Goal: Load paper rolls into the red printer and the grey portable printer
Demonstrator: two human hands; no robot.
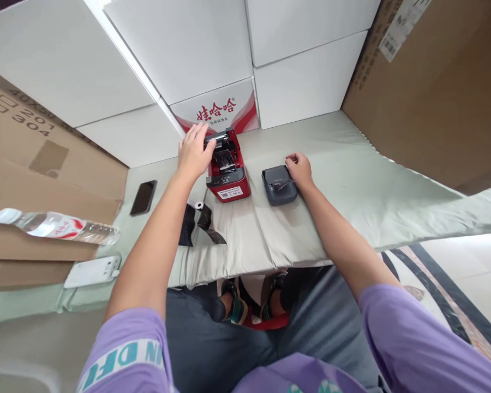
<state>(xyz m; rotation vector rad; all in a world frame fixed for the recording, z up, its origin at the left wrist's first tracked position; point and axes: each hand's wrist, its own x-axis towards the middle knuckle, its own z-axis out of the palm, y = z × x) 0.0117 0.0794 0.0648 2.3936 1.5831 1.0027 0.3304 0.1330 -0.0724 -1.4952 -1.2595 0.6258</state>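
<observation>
A red and black label printer stands on the cloth-covered table with its lid raised and its roll bay showing. My left hand is at its upper left, thumb in front of the raised lid and fingers behind its edge. To the right lies a small dark grey portable printer with a crumpled bit of clear film on top. Against its right edge rests my right hand, fingers curled in; whatever they hold, if anything, is hidden. A black paper roll with a loose tail lies near my left forearm.
A black phone, a water bottle and a white device are on the left. Cardboard boxes flank the table on both sides. White cartons form a wall behind. The table's front edge is just before my knees.
</observation>
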